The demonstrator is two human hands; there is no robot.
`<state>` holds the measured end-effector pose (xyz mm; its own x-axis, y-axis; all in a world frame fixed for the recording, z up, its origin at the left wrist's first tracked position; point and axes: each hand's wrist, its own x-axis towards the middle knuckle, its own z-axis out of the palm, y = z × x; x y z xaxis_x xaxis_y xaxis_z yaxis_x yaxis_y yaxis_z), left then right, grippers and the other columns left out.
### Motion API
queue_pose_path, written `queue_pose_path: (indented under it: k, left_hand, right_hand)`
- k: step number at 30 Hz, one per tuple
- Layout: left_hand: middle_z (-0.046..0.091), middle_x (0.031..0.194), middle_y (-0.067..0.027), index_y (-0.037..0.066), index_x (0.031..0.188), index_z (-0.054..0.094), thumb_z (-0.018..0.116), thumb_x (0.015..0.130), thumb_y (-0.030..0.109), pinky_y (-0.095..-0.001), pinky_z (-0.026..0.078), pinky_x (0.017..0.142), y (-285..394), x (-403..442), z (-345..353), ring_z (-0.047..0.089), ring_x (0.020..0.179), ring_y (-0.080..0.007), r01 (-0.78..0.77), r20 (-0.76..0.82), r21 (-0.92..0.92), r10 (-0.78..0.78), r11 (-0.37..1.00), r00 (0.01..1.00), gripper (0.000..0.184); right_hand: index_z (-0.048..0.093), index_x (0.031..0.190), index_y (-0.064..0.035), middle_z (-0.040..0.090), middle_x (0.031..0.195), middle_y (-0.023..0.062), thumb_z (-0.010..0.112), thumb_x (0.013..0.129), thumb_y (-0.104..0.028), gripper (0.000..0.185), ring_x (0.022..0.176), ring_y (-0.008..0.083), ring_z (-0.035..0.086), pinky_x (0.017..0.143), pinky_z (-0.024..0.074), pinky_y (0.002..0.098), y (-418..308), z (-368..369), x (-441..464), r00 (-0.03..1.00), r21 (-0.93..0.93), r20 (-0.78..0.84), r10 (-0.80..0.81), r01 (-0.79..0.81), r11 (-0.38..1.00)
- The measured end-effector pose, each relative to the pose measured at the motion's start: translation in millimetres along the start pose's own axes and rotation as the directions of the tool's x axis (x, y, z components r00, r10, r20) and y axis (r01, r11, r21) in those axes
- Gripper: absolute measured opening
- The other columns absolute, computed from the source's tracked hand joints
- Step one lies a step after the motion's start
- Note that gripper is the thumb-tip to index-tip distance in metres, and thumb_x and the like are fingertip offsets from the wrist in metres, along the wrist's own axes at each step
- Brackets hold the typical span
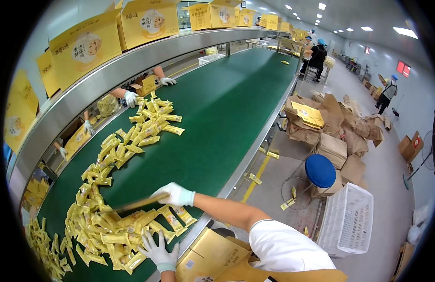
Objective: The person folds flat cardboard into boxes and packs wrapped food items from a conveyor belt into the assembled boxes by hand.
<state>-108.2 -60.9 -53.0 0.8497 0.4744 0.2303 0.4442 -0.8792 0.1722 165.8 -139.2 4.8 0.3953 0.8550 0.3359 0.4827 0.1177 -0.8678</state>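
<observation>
My right hand [176, 194], in a white glove, is closed around a long, thin wooden-looking stick [135, 204]. The stick's far end reaches over the heap of yellow snack packets [104, 235] on the green conveyor belt [208, 117]. Lower down, my gloved left hand [159, 252] has its fingers spread at the heap's near edge, beside the belt's metal rim. Several packets lie close to its fingertips; whether it touches them I cannot tell. From the heap, a curved line of packets runs up the belt to a co-worker's gloved hand [131, 98].
Yellow printed cartons [81, 49] stand on the metal shelf above the belt. An open carton [212, 256] is below my arm. Right of the belt are a blue stool [320, 170], a white crate [350, 218] and brown paper sacks [332, 150]. Other people work farther back.
</observation>
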Motion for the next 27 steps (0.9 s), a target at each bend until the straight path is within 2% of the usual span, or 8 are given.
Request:
queue_pose_path:
  k: [2, 4, 9, 15, 18, 24, 26, 27]
  left_hand:
    - [0.027, 0.162, -0.0221, 0.019, 0.143, 0.054, 0.081, 0.064, 0.047, -0.0686, 0.008, 0.117, -2.9, -3.2, 4.4, 0.021, 0.149, -0.0436, -0.027, -0.040, 0.018, 0.028, 0.999, 0.999, 0.088]
    - [0.028, 0.161, -0.0221, 0.019, 0.143, 0.053, 0.081, 0.064, 0.047, -0.0682, 0.008, 0.117, -2.9, -4.5, 4.9, 0.022, 0.149, -0.0433, -0.036, -0.062, 0.005, 0.036, 0.999, 0.997, 0.088]
    - [0.030, 0.160, -0.0215, 0.017, 0.143, 0.053, 0.080, 0.065, 0.047, -0.0670, 0.009, 0.118, -3.2, -6.1, 2.1, 0.023, 0.149, -0.0410, -0.044, -0.067, -0.009, 0.044, 0.999, 0.997, 0.087]
    - [0.032, 0.160, -0.0186, 0.019, 0.140, 0.056, 0.078, 0.065, 0.054, -0.0657, 0.008, 0.119, -8.9, -8.0, 4.6, 0.023, 0.150, -0.0384, -0.056, -0.073, -0.009, 0.055, 0.998, 0.996, 0.085]
    - [0.033, 0.159, -0.0186, 0.019, 0.140, 0.056, 0.077, 0.066, 0.054, -0.0643, 0.007, 0.120, 4.7, -4.6, -18.2, 0.023, 0.150, -0.0377, 0.101, 0.200, 0.046, -0.108, 0.994, 0.974, 0.085]
    - [0.032, 0.158, -0.0242, 0.004, 0.150, 0.040, 0.078, 0.068, 0.042, -0.0611, 0.009, 0.121, -17.5, -36.4, 4.5, 0.022, 0.150, -0.0392, 0.002, -0.128, -0.163, -0.023, 0.987, 0.991, 0.097]
    - [0.030, 0.159, -0.0248, 0.001, 0.151, 0.036, 0.078, 0.069, 0.034, -0.0564, 0.013, 0.122, -26.1, -57.8, 2.2, 0.022, 0.150, -0.0411, 0.014, -0.186, -0.356, -0.086, 0.934, 0.979, 0.099]
    - [0.025, 0.160, -0.0244, -0.001, 0.155, 0.028, 0.076, 0.070, 0.011, -0.0456, 0.018, 0.123, -37.6, -71.5, 11.7, 0.022, 0.149, -0.0391, -0.124, -0.338, -0.553, -0.086, 0.824, 0.937, 0.098]
  right_hand:
    - [0.070, 0.120, -0.0033, 0.073, 0.113, 0.0153, 0.069, 0.085, 0.001, 0.035, 0.097, 0.0204, 0.071, 0.090, 0.0545, 0.0313, -11.1, -19.7, -21.8, 0.991, 0.107, -0.127, 0.038, -0.024, 0.994]
    - [0.070, 0.119, -0.0035, 0.073, 0.115, 0.0130, 0.067, 0.087, 0.002, 0.033, 0.102, 0.0237, 0.072, 0.092, 0.0547, 0.0317, -26.9, -41.5, -53.0, 0.921, -0.122, -0.281, -0.270, 0.245, 0.962]
    - [0.070, 0.121, -0.0039, 0.071, 0.120, 0.0146, 0.064, 0.086, 0.006, 0.037, 0.110, 0.0241, 0.070, 0.098, 0.0528, 0.0314, -62.1, -47.6, -134.6, 0.828, -0.019, -0.549, 0.117, -0.152, 0.988]
    - [0.064, 0.132, -0.0068, 0.062, 0.136, 0.0143, 0.064, 0.079, 0.008, 0.054, 0.129, 0.0292, 0.057, 0.111, 0.0428, 0.0352, -54.9, 78.1, -147.8, 0.844, 0.033, -0.514, 0.153, -0.159, 0.987]
    - [0.063, 0.133, -0.0066, 0.061, 0.138, 0.0137, 0.064, 0.086, 0.002, 0.047, 0.131, 0.0274, 0.055, 0.110, 0.0435, 0.0341, -66.0, 137.4, -125.2, 0.877, -0.101, -0.475, 0.075, -0.139, 0.985]
    - [0.064, 0.129, -0.0049, 0.065, 0.131, 0.0138, 0.062, 0.094, -0.011, 0.036, 0.121, 0.0300, 0.062, 0.104, 0.0476, 0.0350, -57.8, 131.2, -106.7, 0.811, 0.048, -0.585, 0.025, 0.003, 0.999]
    - [0.064, 0.126, 0.0006, 0.069, 0.120, 0.0184, 0.064, 0.098, -0.019, 0.035, 0.111, 0.0262, 0.067, 0.099, 0.0498, 0.0339, -87.5, 78.7, -124.1, 0.773, 0.060, -0.610, 0.176, -0.177, 0.982]
    - [0.065, 0.123, 0.0015, 0.070, 0.114, 0.0176, 0.066, 0.097, -0.015, 0.030, 0.102, 0.0200, 0.068, 0.091, 0.0522, 0.0316, -89.6, 56.7, -136.6, 0.798, 0.083, -0.576, 0.177, -0.159, 0.984]
